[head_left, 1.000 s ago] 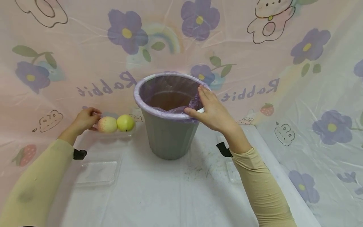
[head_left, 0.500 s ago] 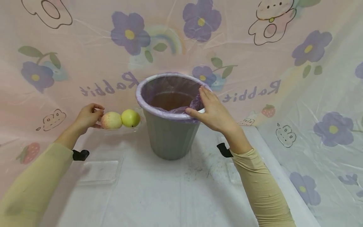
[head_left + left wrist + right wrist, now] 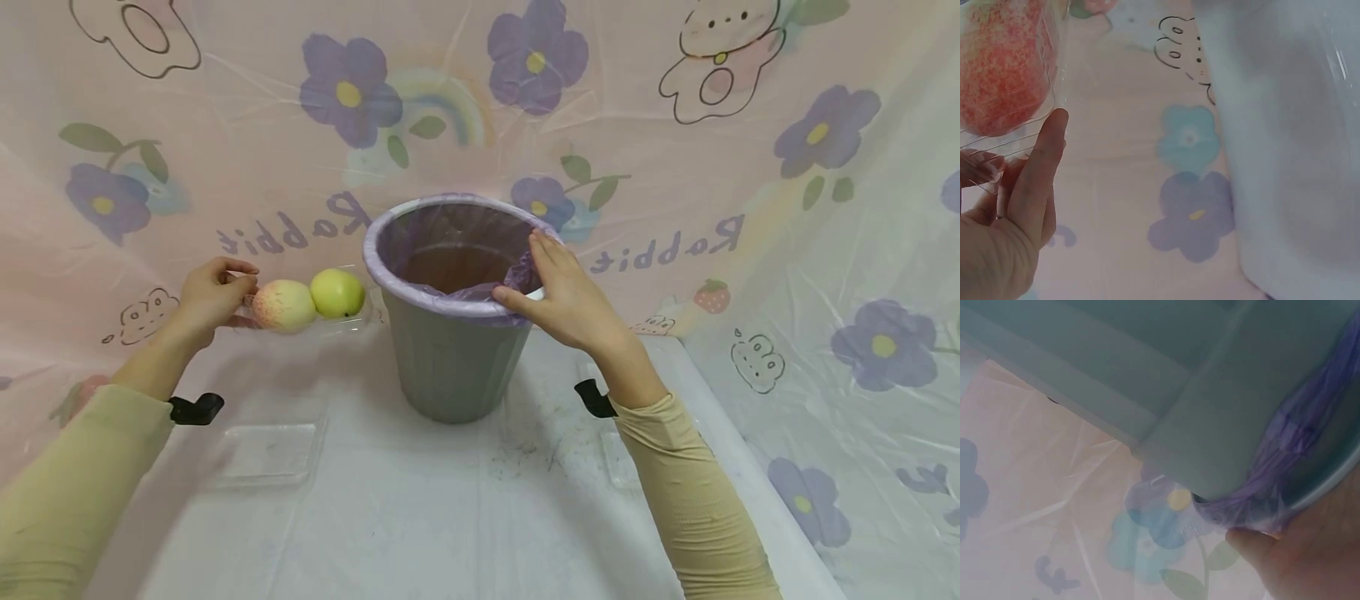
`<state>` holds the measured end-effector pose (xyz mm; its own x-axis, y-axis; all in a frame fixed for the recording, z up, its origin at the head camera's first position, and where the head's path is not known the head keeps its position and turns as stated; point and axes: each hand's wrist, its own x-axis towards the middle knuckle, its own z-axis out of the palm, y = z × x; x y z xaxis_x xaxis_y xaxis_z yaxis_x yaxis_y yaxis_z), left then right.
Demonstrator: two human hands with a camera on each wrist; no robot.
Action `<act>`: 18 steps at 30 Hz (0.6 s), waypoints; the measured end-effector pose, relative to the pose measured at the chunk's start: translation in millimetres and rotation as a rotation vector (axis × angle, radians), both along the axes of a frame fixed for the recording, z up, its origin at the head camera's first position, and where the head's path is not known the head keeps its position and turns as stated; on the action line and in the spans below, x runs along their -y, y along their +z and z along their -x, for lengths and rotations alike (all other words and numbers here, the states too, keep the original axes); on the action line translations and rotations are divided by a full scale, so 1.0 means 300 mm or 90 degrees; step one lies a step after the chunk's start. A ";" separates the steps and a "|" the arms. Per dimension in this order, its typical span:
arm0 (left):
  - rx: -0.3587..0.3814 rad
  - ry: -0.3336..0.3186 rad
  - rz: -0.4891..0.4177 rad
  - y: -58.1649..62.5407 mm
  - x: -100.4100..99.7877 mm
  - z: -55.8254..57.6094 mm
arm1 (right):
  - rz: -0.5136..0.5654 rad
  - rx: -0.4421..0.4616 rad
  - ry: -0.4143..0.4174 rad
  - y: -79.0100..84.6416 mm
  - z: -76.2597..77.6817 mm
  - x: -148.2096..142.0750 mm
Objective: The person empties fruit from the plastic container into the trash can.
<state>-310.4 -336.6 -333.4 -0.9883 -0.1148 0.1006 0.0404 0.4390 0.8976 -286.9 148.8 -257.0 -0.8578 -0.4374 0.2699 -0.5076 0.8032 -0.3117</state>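
My left hand (image 3: 217, 296) pinches the near end of a clear plastic tray (image 3: 365, 315) in the head view. A pale peach with a red blush (image 3: 283, 306) and a green apple (image 3: 337, 293) sit side by side in it, left of the bin. The left wrist view shows the peach (image 3: 1000, 69) behind clear plastic, above my fingers (image 3: 1038, 169). My right hand (image 3: 566, 296) rests on the right side of the rim of a grey bin (image 3: 457, 358), fingers straight and thumb spread along the front. A thin purple bag (image 3: 480, 289) lines the bin, bunched beside that hand.
Another clear tray (image 3: 266, 454) lies on the white-covered table (image 3: 405, 508) at left front. A further clear tray (image 3: 621, 458) is partly hidden behind my right wrist. A printed flower-and-rabbit curtain (image 3: 450, 158) hangs close behind the bin.
My left hand has raised the tray with the peach and apple, then shifted it slightly left. My right hand has stayed on the bin's rim. The head view has moved a little.
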 end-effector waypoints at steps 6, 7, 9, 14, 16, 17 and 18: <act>-0.016 0.019 -0.006 0.050 0.031 -0.038 | 0.002 0.003 0.001 0.001 0.001 -0.001; -0.019 0.022 -0.008 0.061 0.035 -0.044 | 0.003 0.002 0.001 0.001 0.000 -0.001; -0.022 0.029 -0.013 0.085 0.042 -0.057 | 0.002 0.002 -0.001 0.002 0.000 -0.001; -0.029 0.045 -0.017 0.149 0.055 -0.089 | -0.001 0.004 -0.001 0.003 -0.002 0.002; -0.028 0.048 -0.012 0.174 0.063 -0.100 | -0.001 0.005 -0.001 0.002 -0.001 0.003; -0.028 0.050 -0.009 0.187 0.066 -0.105 | -0.001 0.005 -0.001 0.002 -0.002 0.003; -0.030 0.051 -0.007 0.199 0.069 -0.109 | -0.001 0.006 -0.001 0.002 -0.002 0.004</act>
<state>-277.8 -357.4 -273.7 -0.9702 -0.1941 0.1450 0.0479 0.4329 0.9001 -286.4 147.7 -256.4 -0.8611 -0.4361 0.2612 -0.5031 0.8051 -0.3143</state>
